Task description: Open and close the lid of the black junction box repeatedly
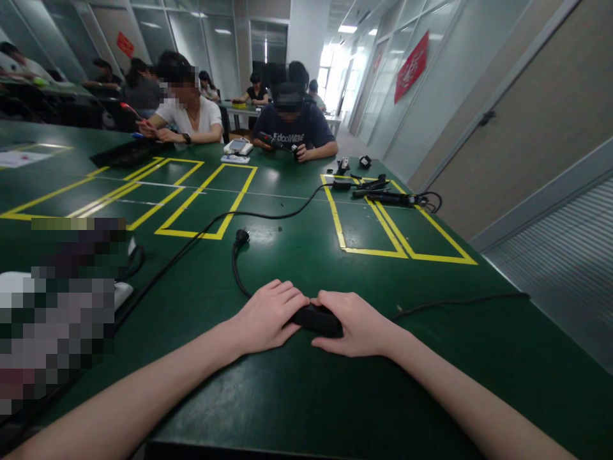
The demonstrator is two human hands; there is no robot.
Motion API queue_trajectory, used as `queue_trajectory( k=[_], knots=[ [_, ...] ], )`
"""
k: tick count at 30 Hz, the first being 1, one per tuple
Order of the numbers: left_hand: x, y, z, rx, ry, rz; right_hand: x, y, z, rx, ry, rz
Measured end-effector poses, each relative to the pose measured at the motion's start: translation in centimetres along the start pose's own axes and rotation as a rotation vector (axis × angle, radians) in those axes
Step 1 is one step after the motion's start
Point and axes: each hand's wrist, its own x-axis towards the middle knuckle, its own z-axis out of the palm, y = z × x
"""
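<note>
A black power adapter (318, 319) lies low over the green table, gripped at both ends. Its left end is in my left hand (274, 314), with the fingers curled over it from above. My right hand (355, 324) wraps the right end, thumb on the near side. A thick cord with a black plug (242, 237) runs out from behind my left hand. On the other side, a thinner black cable (464, 300) trails from behind my right hand toward the table's right edge. My palms hide parts of the adapter and where the cords join it.
Yellow tape rectangles (205, 236) mark the green table (287, 409). A long black cord (268, 216) crosses it to a bundle of black devices (383, 193). A black tray (122, 153) and a white device (238, 147) stand farther back. Two people sit opposite; a blurred-out area covers the left.
</note>
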Motion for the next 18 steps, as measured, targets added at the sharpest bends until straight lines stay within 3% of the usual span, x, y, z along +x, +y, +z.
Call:
queue_trajectory(
  k=[11,18],
  knots=[
    [-0.01,0.37,-0.82,0.015,-0.005,0.031,-0.31,0.20,-0.40,-0.126,-0.069,-0.044],
    [0.11,0.14,-0.60,0.000,0.037,0.010,-0.25,0.71,-0.14,-0.129,0.043,-0.105]
  ],
)
